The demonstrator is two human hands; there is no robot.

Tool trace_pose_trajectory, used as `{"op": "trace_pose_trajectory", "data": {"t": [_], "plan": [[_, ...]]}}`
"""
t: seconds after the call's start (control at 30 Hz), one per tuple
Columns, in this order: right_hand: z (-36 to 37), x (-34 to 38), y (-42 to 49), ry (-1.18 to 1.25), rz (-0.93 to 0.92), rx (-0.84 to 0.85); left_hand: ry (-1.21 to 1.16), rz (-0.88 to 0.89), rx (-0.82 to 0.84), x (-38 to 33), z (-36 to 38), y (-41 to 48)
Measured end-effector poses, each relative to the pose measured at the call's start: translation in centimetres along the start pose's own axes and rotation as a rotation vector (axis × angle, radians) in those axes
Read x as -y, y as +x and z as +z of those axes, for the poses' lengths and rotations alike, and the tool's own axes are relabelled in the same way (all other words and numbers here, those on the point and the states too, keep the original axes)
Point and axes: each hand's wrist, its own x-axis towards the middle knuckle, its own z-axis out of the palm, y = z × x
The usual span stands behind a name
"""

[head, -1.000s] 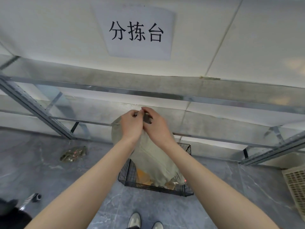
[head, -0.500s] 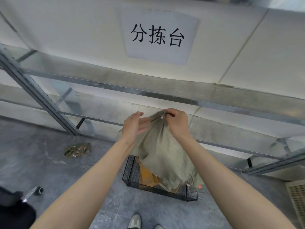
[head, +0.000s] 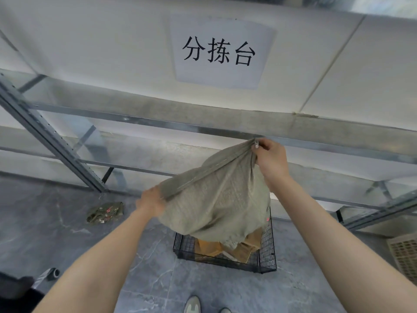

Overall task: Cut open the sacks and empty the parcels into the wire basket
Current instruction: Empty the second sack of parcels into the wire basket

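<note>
Wall sign (head: 220, 50) reads 分拣台; crumpled sack (head: 105, 212) markings unreadable.

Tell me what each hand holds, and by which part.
Both hold the sack by its uppermost seam: right hand pinches the raised corner, left hand grips the lower end.

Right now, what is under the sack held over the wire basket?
Brown parcels lie in the wire basket under the sack. The cloth hides the basket's rear and the sack's own contents.
</note>
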Motion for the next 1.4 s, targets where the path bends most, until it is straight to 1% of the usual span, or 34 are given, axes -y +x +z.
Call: {"op": "trace_pose_trajectory", "data": {"t": [0.07,0.1,0.2,0.27,0.33,0.4,0.43,0.47,0.5,0.53,0.57,0.6,0.67,0.73,0.8,0.87,1.0,1.03,1.07,1.13,1.17,1.3,1.4], "plan": [[-1.1,0.5,0.7,0.056,0.027,-0.037,-0.022,-0.065,-0.004,1.0,0.9,0.8],[-1.8,0.7,1.1,0.068,0.036,-0.056,-0.054,-0.063,-0.037,0.9,1.1,0.5],[-4.0,1.1,2.2,0.065,0.025,-0.098,-0.166,0.004,-0.180,-0.1,1.2,-0.6],[-5.7,1.5,3.1,0.053,0.027,-0.141,-0.259,0.088,-0.301,-1.8,0.1,-0.6],[-7.6,2.4,4.1,0.024,0.018,-0.258,-0.327,0.214,-0.471,-5.0,-2.3,-0.7],[-9.5,3.0,5.1,-0.028,-0.034,-0.459,-0.425,0.336,-0.613,-8.6,-4.8,-1.2],[-10.4,3.1,5.4,-0.076,-0.072,-0.548,-0.422,0.374,-0.653,-9.9,-5.5,-1.1],[-11.1,3.1,5.5,-0.152,-0.094,-0.590,-0.359,0.393,-0.643,-10.7,-5.9,-0.6],[-11.6,2.6,5.6,-0.280,-0.083,-0.568,-0.241,0.384,-0.570,-11.1,-6.1,0.0],[-12.3,1.8,5.7,-0.426,-0.042,-0.518,-0.112,0.354,-0.461,-11.1,-6.4,0.5],[-13.0,0.7,5.6,-0.521,0.009,-0.481,-0.045,0.317,-0.376,-11.1,-7.0,0.6],[-13.7,-0.1,5.9,-0.552,0.039,-0.465,-0.038,0.292,-0.359,-11.3,-7.8,1.0],[-14.8,-0.8,6.5,-0.544,0.049,-0.492,-0.044,0.294,-0.424,-12.5,-10.0,1.3],[-15.3,-0.6,6.7,-0.522,0.067,-0.526,-0.044,0.343,-0.505,-13.8,-11.9,1.5],[-15.5,0.2,7.3,-0.501,0.070,-0.536,-0.105,0.399,-0.555,-14.9,-13.5,1.8],[-15.8,1.9,7.8,-0.473,0.029,-0.565,-0.192,0.415,-0.641,-15.9,-15.4,1.8],[-15.7,4.1,8.2,-0.373,-0.109,-0.658,-0.299,0.440,-0.890,-17.3,-16.9,0.8],[-15.6,3.7,8.0,-0.393,-0.118,-0.645,-0.278,0.445,-0.888,-16.9,-16.5,0.9],[-15.6,2.9,7.9,-0.445,-0.104,-0.581,-0.211,0.456,-0.808,-16.4,-15.7,1.2],[-15.8,0.8,7.3,-0.588,-0.016,-0.408,-0.053,0.460,-0.570,-14.7,-14.2,1.8],[-16.2,0.0,7.0,-0.619,0.019,-0.375,-0.037,0.456,-0.528,-14.0,-13.8,1.8],[-17.0,-0.2,7.6,-0.569,-0.003,-0.463,-0.117,0.468,-0.624,-14.8,-14.6,1.7],[-17.1,0.7,8.1,-0.537,-0.003,-0.494,-0.131,0.446,-0.635,-16.0,-14.9,1.3]]}}
